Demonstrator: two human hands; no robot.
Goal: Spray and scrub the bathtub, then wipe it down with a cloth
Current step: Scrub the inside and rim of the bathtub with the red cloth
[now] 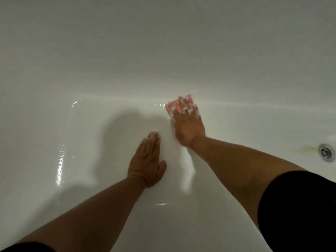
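Inside a wet white bathtub (72, 51), the right hand (188, 126) presses a foamy pink sponge (174, 106) where the tub floor meets the far wall, fingers slightly spread over it. The left hand (147, 160) lies flat nearby, fingers straight and together. A metal drain (326, 152) beside a rusty stain (307, 148) sits at far right.

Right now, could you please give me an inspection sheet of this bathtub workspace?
Surface: glossy white bathtub, wet, with a white foam streak between the hands.
Job's things: pink scrubbing sponge, foamy, at the curve where the tub floor meets the far wall; no spray bottle or cloth seen.
Clutter: nothing seen.
Hands: left hand rests flat on the tub floor; right hand presses on the sponge, blurred.
Cables: nothing seen.
Surroundings: round metal drain at the right edge, with a yellowish-brown stain beside it.
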